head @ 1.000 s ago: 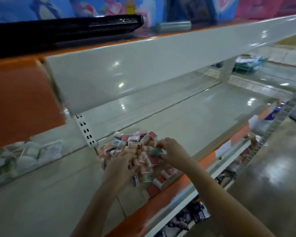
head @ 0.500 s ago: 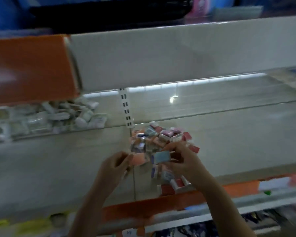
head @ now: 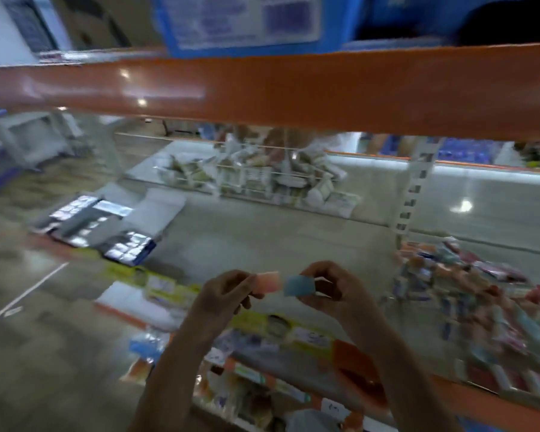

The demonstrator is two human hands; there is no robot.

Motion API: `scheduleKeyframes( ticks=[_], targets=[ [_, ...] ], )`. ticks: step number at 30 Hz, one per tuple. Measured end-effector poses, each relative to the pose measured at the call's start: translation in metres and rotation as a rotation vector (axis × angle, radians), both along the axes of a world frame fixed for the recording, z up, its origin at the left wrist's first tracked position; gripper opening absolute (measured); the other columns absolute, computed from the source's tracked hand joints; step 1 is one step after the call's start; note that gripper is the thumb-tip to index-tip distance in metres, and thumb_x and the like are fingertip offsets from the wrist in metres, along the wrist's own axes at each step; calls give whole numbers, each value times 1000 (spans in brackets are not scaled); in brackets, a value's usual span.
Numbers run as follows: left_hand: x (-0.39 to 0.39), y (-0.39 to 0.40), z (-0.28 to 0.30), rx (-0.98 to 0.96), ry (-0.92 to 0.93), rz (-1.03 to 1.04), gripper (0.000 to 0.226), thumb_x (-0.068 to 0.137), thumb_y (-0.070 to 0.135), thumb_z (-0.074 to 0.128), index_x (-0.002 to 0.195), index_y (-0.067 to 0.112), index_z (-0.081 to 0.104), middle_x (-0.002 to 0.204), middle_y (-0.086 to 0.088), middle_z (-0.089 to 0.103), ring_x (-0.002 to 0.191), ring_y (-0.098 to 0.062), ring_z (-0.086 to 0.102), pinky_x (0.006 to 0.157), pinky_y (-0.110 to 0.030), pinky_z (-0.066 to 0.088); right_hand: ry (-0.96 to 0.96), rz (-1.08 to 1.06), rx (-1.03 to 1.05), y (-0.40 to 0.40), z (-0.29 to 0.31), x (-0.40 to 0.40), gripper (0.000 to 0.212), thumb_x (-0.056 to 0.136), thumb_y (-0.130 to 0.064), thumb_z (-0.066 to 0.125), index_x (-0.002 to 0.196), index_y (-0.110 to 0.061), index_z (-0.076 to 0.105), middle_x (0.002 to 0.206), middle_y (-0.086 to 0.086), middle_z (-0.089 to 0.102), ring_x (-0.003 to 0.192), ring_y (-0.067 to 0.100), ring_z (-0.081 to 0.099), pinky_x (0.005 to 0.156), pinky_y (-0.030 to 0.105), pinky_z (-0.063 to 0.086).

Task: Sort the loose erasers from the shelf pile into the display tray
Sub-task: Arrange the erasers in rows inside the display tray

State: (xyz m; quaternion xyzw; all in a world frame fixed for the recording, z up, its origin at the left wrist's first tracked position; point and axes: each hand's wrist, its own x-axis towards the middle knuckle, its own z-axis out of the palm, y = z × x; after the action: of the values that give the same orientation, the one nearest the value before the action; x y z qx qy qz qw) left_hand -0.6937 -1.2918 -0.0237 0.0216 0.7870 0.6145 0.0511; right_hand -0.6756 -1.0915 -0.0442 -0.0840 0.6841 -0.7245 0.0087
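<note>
the left hand [head: 223, 294] is raised in front of the pale grey shelf board [head: 262, 241] and its curled fingers pinch a small pink rectangular eraser [head: 268, 282] by the left end. the right hand [head: 331, 286] is at 3 o'clock from it, very near, and it pinches a small light blue rectangular eraser [head: 299, 285] in the same way, with a white piece just visible behind the fingers. the two erasers are side by side between the hands, and their inner ends seem to touch or almost touch; the blur does not let me tell which. both erasers are in the air, above the front edge of the shelf board. the loose pile of small pink, red and blue erasers [head: 468, 275] lies on the shelf board at 3 o'clock from the hands, well apart from them, just beside the white slotted upright post [head: 413, 194]. at 10 o'clock from the hands, a dark flat tray with shiny small packs in rows [head: 97, 226] lies on the shelf board near its left end. at 12 o'clock, further back, a heap of whitish plastic packets [head: 256, 176] lies behind a thin rail. the wide orange shelf beam [head: 293, 88] crosses the whole view above, and a blue printed box [head: 240, 23] stands on top of it. the picture is blurred, so small details are not clear.
</note>
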Motion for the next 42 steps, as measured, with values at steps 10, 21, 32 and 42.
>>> scheduleKeyframes(
  ticks=[10, 21, 32, 42],
  targets=[
    [-25, -214, 3, -127, 57, 147, 15, 93, 11, 53, 87, 10, 67, 62, -2, 65, 46, -2, 49, 48, -18, 35, 28, 99, 24, -216, 6, -56, 40, 69, 24, 62, 87, -12, 53, 85, 1, 61, 71, -3, 63, 65, 13, 50],
    [-99, -363, -9, -81, 74, 162, 15, 94, 16, 52, 91, 25, 63, 74, 3, 68, 57, -1, 54, 54, -18, 38, 62, 20, 132, -350, 13, -144, 38, 73, 8, 71, 87, -24, 57, 82, -9, 66, 70, 0, 64, 61, 17, 50],
    [-227, -450, -10, -111, 87, 232, 9, 91, 13, 57, 89, 18, 65, 65, 4, 62, 49, 3, 54, 47, -7, 37, 172, 11, 576, -431, 27, -275, 31, 74, -14, 78, 88, -32, 56, 82, -15, 62, 78, 1, 62, 68, 16, 51],
    [-315, -492, -11, -160, 33, -3, 7, 92, 15, 57, 94, 14, 64, 69, 3, 67, 53, -1, 56, 55, -18, 45, 88, 27, 887, -481, 17, -330, 29, 78, -19, 73, 101, -28, 58, 91, -8, 61, 77, 1, 56, 61, 8, 40]
  ],
)
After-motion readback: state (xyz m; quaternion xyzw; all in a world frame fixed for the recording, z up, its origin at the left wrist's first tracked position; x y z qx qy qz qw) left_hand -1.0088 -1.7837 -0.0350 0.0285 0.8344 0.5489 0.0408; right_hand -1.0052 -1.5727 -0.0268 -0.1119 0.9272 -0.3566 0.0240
